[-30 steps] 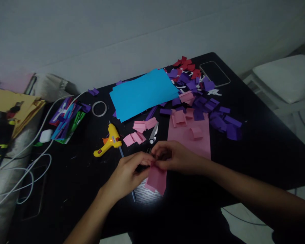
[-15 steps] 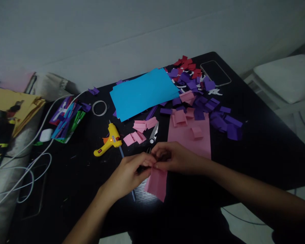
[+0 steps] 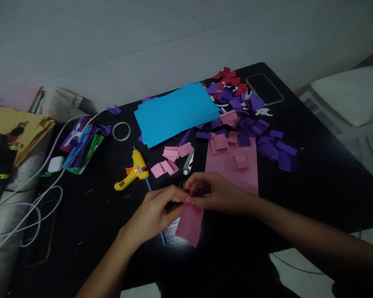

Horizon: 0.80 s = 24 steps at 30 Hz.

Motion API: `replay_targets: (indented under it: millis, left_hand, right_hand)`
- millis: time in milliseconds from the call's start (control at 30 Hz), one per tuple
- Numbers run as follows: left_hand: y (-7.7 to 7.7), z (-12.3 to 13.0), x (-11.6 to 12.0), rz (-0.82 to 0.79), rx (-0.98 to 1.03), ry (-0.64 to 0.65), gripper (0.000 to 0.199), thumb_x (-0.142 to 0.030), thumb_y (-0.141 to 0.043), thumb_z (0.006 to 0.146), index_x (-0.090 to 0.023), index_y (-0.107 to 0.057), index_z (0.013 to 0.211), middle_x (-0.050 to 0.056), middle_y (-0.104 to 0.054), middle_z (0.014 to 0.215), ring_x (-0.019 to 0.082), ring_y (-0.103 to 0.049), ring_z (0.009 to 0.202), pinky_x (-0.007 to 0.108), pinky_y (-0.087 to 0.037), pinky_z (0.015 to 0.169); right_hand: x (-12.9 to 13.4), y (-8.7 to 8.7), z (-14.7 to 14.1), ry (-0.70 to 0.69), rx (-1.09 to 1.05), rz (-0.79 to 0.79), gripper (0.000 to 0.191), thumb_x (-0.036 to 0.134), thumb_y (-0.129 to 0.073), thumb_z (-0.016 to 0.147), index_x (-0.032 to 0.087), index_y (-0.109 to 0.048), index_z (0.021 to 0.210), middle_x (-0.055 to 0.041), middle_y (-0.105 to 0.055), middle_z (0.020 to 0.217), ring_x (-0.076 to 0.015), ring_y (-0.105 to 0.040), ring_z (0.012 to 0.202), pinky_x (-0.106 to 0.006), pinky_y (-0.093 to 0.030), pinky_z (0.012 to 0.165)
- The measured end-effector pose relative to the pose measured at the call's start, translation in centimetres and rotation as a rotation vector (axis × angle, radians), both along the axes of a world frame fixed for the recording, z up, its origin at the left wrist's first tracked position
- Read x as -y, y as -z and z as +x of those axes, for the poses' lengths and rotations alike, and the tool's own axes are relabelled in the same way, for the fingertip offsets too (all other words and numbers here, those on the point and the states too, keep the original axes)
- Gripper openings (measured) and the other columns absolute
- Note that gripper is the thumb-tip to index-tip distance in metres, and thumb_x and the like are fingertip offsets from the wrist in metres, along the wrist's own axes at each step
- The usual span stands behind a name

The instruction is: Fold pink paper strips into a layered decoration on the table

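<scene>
Between both hands hangs a small pink paper piece [image 3: 190, 222], pinched at its top edge above the near part of the black table. My left hand [image 3: 158, 209] has thumb and fingers closed on its upper left side. From the right, my right hand [image 3: 209, 192] grips the same top edge, its fingertips touching those of the left. Scissors [image 3: 188, 162] lie just beyond the hands, partly hidden by them. A large pink sheet [image 3: 231, 176] with folded pink pieces on it lies beyond my right hand.
A yellow glue gun [image 3: 133, 171] lies left of folded pink pieces [image 3: 164, 168]. Farther back are blue sheets [image 3: 177, 114], a tape ring [image 3: 121, 140], purple pieces [image 3: 269, 149], red scraps [image 3: 228, 76] and a phone [image 3: 265, 89]. White cables [image 3: 39, 211] run along the left.
The hanging pink piece has turned slightly and its lower end has shifted a little left. Both hands keep hold of it in nearly the same place.
</scene>
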<state>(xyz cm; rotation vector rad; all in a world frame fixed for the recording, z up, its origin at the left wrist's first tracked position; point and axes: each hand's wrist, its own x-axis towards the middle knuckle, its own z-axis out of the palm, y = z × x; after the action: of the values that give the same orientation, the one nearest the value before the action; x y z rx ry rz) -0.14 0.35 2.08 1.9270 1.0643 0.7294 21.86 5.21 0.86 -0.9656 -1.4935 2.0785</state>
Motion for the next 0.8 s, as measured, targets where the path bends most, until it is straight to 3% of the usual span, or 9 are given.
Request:
replay_targets:
  millis: [233, 467, 800]
  left_hand:
    - [-0.4, 0.1, -0.2, -0.013, 0.013, -0.035, 0.01, -0.019, -0.072, 0.094, -0.017, -0.072, 0.104, 0.005, -0.078, 0.09, 0.014, -0.074, 0.077, 0.023, -0.062, 0.072]
    - [-0.4, 0.0, -0.2, -0.07, 0.006, -0.068, 0.011, -0.016, -0.073, 0.092, -0.017, -0.073, 0.102, 0.003, -0.078, 0.089, 0.015, -0.073, 0.076, 0.022, -0.06, 0.07]
    - [-0.2, 0.1, -0.3, -0.094, 0.004, -0.051, 0.019, -0.017, -0.074, 0.092, -0.019, -0.07, 0.11, 0.003, -0.077, 0.094, 0.013, -0.073, 0.08, 0.021, -0.059, 0.074]
  right_hand:
    - [-0.2, 0.0, 0.2, 0.019, -0.016, -0.056, 0.022, 0.014, -0.079, 0.074, 0.017, -0.069, 0.093, -0.0008, -0.072, 0.086, -0.0147, -0.068, 0.081, -0.029, -0.053, 0.077]
    - [-0.1, 0.9, 0.0, 0.076, -0.059, -0.058, 0.025, 0.015, -0.081, 0.073, 0.018, -0.067, 0.095, 0.0011, -0.072, 0.081, -0.0134, -0.068, 0.074, -0.026, -0.052, 0.07]
    - [-0.3, 0.7, 0.1, 0.059, -0.069, -0.122, 0.031, 0.022, -0.084, 0.074, 0.016, -0.066, 0.099, 0.0033, -0.069, 0.075, -0.0114, -0.065, 0.067, -0.025, -0.047, 0.067]
